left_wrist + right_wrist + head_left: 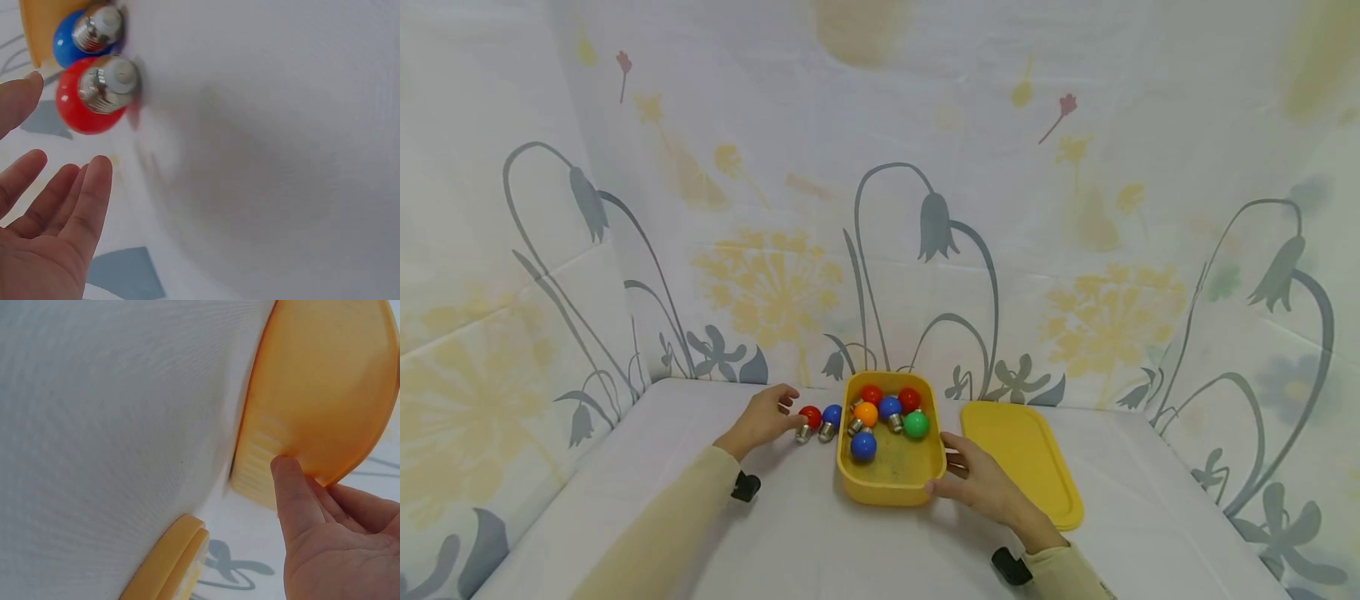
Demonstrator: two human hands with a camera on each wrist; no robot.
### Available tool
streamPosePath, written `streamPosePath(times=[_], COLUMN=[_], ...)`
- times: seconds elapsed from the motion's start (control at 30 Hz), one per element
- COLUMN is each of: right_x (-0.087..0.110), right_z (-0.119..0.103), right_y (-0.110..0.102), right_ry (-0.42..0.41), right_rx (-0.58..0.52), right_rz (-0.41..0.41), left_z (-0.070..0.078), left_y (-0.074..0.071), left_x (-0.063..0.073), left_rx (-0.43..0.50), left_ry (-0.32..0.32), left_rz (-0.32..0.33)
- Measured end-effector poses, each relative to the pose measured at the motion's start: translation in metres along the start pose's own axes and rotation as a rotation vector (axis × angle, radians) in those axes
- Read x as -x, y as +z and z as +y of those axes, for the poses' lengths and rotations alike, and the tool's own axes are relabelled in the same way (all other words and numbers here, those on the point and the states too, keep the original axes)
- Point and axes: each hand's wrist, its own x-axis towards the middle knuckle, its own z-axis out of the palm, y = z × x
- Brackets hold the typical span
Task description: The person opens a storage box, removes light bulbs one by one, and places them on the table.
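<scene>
Room inside tray [902, 472] (bulbs [891, 407] behind, left).

Ahead of me: a pale white cloth sheet [880, 108], faintly creased.
At my left and right: matching white printed panels [445, 208], angled inward.
Print I face: drooping grey bellflowers [936, 225], round yellow flower heads [775, 287], small red blossoms [1067, 104].
Below me: a flat white surface [790, 542], finely textured.
Light around me: soft, even, slightly dim.
</scene>
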Motion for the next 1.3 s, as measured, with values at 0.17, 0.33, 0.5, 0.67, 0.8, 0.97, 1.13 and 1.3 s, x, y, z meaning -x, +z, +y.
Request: streamPosePath(times=[0.17, 0.33, 0.5, 0.67, 0.8, 0.97, 1.13, 1.3], right_x=[0.000, 0.000, 0.001, 0.001, 0.000, -0.001, -0.002, -0.001], right_z=[0.002, 0.002, 0.002, 0.003, 0.003, 0.003, 0.004, 0.003], right_y=[0.000, -0.001, -0.001, -0.001, -0.001, 0.000, 0.000, 0.000], right_ry=[-0.007, -0.020, -0.013, -0.011, -0.014, -0.016, -0.023, -0.016], right_rx=[-0.008, -0.028, -0.025, -0.024, -0.027, -0.019, -0.015, -0.020], right_rz=[0.002, 0.002, 0.002, 0.001, -0.009, -0.017, -0.017, -0.016], left_z=[0.016, 0.040, 0.064, 0.081, 0.087, 0.092, 0.094, 0.099], left_y=[-0.002, 0.003, 0.014, 0.026, 0.034, 0.039, 0.045, 0.048], left_x=[0.003, 0.012, 0.018, 0.017, 0.014, 0.010, 0.006, 0.004], left_rx=[-0.011, -0.025, -0.051, -0.127, -0.164, -0.197, -0.298, -0.362], left_ry=[0.086, 0.194, 0.320, 0.419, 0.398, 0.391, 0.378, 0.348], left_rz=[-0.005, -0.020, -0.097, -0.197, -0.296, -0.365, -0.397, -0.434])
